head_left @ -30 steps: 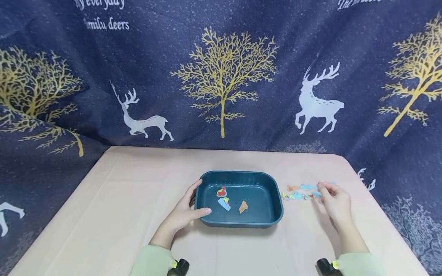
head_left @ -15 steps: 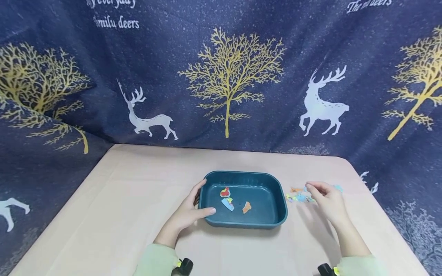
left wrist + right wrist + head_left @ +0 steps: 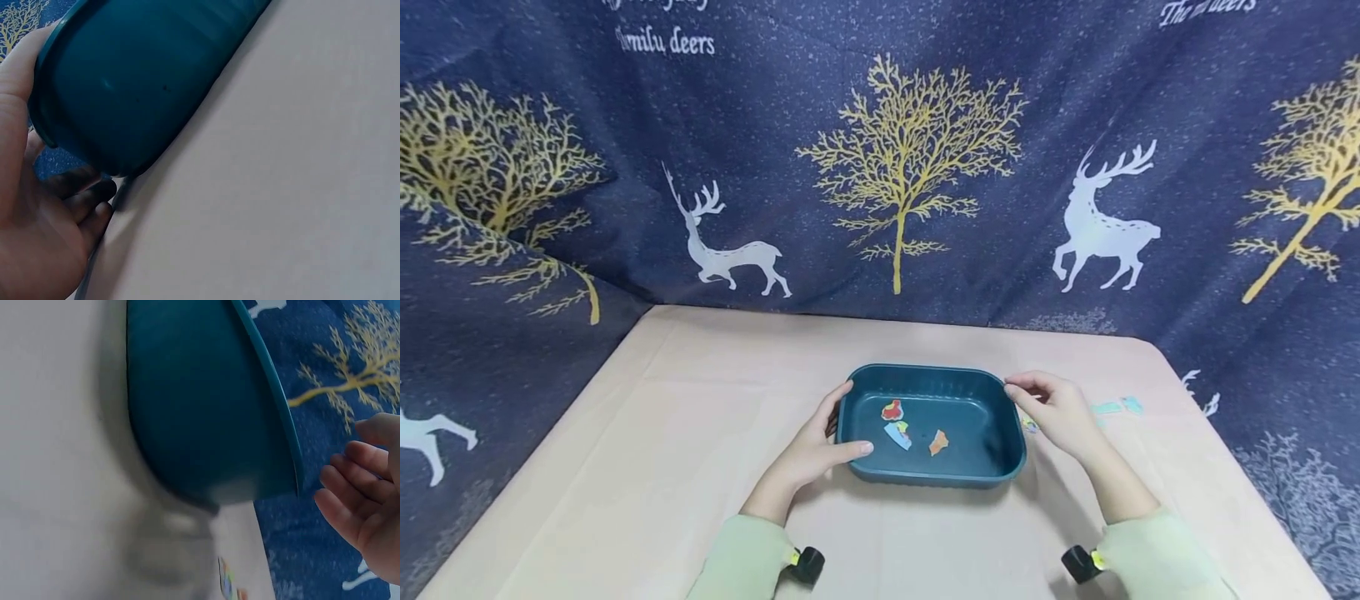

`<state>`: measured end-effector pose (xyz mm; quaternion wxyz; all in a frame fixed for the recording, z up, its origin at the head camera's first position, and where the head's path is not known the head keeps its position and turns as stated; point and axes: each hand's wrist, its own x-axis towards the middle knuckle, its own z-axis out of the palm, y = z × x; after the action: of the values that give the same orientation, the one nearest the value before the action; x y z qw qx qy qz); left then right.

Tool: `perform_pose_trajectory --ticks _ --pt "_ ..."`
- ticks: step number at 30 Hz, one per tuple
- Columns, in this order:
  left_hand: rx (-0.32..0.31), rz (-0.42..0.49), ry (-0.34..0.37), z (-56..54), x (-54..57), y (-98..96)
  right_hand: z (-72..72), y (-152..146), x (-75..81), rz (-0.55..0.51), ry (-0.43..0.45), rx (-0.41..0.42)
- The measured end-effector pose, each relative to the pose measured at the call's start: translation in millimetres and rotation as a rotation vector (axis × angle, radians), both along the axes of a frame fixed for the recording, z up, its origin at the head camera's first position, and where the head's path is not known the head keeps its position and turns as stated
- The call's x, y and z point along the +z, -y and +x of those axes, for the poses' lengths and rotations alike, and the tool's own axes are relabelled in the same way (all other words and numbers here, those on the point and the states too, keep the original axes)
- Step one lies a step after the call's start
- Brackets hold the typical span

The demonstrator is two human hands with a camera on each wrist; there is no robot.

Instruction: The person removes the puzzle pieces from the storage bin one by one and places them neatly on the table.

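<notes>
A dark teal plastic tray stands on the table. My left hand grips its left end, thumb over the rim and fingers along the outer wall. Inside lie a red piece, a blue-and-yellow piece and an orange piece, all flat and irregular. My right hand is at the tray's right back corner, thumb and forefinger drawn together by the rim; I cannot tell whether they pinch a piece. In the right wrist view, its other fingers curl loosely beside the tray.
Light blue pieces lie on the table to the right of my right hand. A yellow patterned piece shows between that hand and the tray. Behind the pale pink table hangs a dark blue cloth with deer and trees.
My right hand has moved left from the loose pieces to the tray's right rim. My left hand keeps its grip on the tray. The head view has shifted slightly.
</notes>
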<state>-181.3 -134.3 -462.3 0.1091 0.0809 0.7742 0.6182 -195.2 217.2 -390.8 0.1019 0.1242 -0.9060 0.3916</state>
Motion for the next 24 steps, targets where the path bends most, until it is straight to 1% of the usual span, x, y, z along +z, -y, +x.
perform_pose_trajectory --ticks 6,9,16,21,24 --pt "-0.008 0.016 0.006 0.2 0.8 -0.2 -4.9 19 1.9 -0.009 0.035 0.058" --pt "-0.008 0.017 0.006 0.3 1.1 -0.2 -6.2 29 2.3 0.004 0.046 0.083" --pt "-0.001 0.016 0.008 -0.6 0.7 -0.5 -10.8 50 -3.1 0.028 0.095 0.170" --pt "0.000 0.015 0.003 0.0 2.3 -1.1 -13.5 64 -5.5 0.068 0.123 0.198" --pt "-0.001 0.011 0.003 -0.4 1.2 -0.7 -15.1 73 -6.3 0.073 0.137 0.219"
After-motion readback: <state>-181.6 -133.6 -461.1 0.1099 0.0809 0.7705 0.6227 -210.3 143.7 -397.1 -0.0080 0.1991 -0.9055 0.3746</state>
